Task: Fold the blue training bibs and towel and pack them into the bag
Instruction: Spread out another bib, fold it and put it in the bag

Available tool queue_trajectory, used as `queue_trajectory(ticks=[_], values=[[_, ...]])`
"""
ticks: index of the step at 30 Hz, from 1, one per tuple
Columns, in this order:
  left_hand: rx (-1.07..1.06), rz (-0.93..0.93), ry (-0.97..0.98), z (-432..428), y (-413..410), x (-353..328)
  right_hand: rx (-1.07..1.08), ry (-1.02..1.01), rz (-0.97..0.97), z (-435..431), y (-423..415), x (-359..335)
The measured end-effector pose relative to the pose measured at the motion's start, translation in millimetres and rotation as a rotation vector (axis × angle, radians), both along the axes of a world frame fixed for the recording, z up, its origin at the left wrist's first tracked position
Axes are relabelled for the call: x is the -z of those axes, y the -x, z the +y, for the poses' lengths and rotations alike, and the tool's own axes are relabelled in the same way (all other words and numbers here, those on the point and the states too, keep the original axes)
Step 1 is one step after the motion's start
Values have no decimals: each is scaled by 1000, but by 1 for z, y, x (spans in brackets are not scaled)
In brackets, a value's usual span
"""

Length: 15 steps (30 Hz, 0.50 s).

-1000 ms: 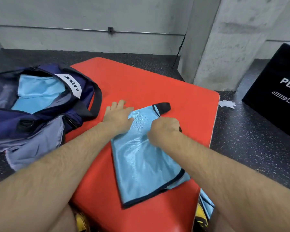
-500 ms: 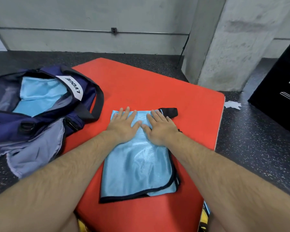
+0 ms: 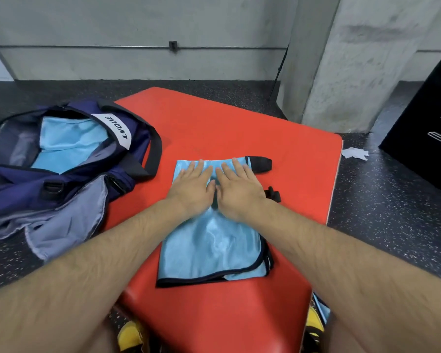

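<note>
Nearest me, a strip of light blue cloth (image 3: 322, 310) pokes out beside the near right corner of the red mat (image 3: 214, 324). I take it for another bib, and down there it could easily be left behind.

The folded blue bib (image 3: 211, 253) lies on the mat in front of me. Its black-trimmed near hem is uneven, with an under layer showing at the right corner. The fabric is shiny and looks slippery, so if I lift it by one edge the layers may slide apart and undo the fold.

My left hand (image 3: 192, 187) and right hand (image 3: 237, 189) lie flat side by side on the bib's far half. The fingers are straight and press down, gripping nothing.

Just past my right fingertips a black strap end (image 3: 259, 164) sticks out beyond the fold, and another black tab (image 3: 273, 194) shows beside my right wrist. Left loose, either one could catch on the bag's opening.

Further left, the navy duffel bag (image 3: 18, 184) sits with its mouth open and blue fabric (image 3: 69, 143) already inside. Its side is slumped and a grey flap (image 3: 69, 220) spills out, so the opening might sag shut as I push the bib in.
</note>
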<state>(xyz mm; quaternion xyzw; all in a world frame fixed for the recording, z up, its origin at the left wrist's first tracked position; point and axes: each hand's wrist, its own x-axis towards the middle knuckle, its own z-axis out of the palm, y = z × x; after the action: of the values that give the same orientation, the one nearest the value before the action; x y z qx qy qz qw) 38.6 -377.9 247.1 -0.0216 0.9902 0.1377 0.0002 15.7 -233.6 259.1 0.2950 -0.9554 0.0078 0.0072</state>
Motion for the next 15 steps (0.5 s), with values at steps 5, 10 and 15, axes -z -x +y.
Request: queue_trajectory(ticks=[5,10,15], values=[[18,11,-28,14,-38,1,-41,35,-90,10,-37,0],[22,-46,-23,13,-68,20,-53,58,-132,28,-56,19],[39,-10,16,15,-81,18,-79,118,-93,41,-69,14]])
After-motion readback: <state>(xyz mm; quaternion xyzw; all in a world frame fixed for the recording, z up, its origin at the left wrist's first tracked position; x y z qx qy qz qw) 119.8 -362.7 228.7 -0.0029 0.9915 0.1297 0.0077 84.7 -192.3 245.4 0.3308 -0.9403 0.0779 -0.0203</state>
